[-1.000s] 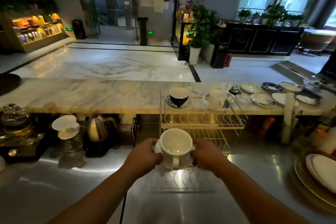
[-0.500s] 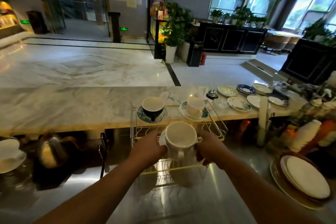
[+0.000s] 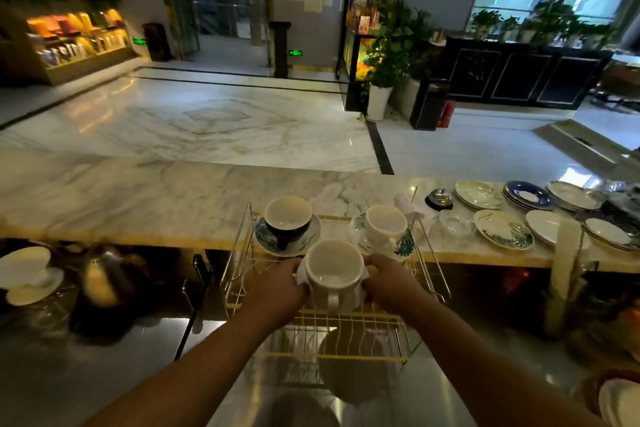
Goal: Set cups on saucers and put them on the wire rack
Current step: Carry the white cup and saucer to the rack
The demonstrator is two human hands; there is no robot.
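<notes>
A white cup (image 3: pixel 333 273) stands on a white saucer (image 3: pixel 300 274), handle toward me. My left hand (image 3: pixel 277 288) and my right hand (image 3: pixel 389 282) grip the saucer's two sides and hold it over the gold wire rack (image 3: pixel 242 246). On the rack's top tier behind sit a dark cup (image 3: pixel 288 218) on a leaf-patterned saucer (image 3: pixel 313 236) and a white cup (image 3: pixel 386 224) on a second leaf-patterned saucer (image 3: pixel 403 245).
Loose saucers and plates (image 3: pixel 502 232) lie along the marble counter (image 3: pixel 138 198) to the right, beside a glass ashtray (image 3: pixel 456 224) and a bell (image 3: pixel 439 198). A kettle (image 3: pixel 104 279) and a white dripper (image 3: pixel 27 270) stand at the left. The steel worktop (image 3: pixel 121 367) runs below.
Both hands have carried the cup and saucer forward and up, from over the steel worktop to the front of the rack's upper tier. The camera view swung right, then back left.
</notes>
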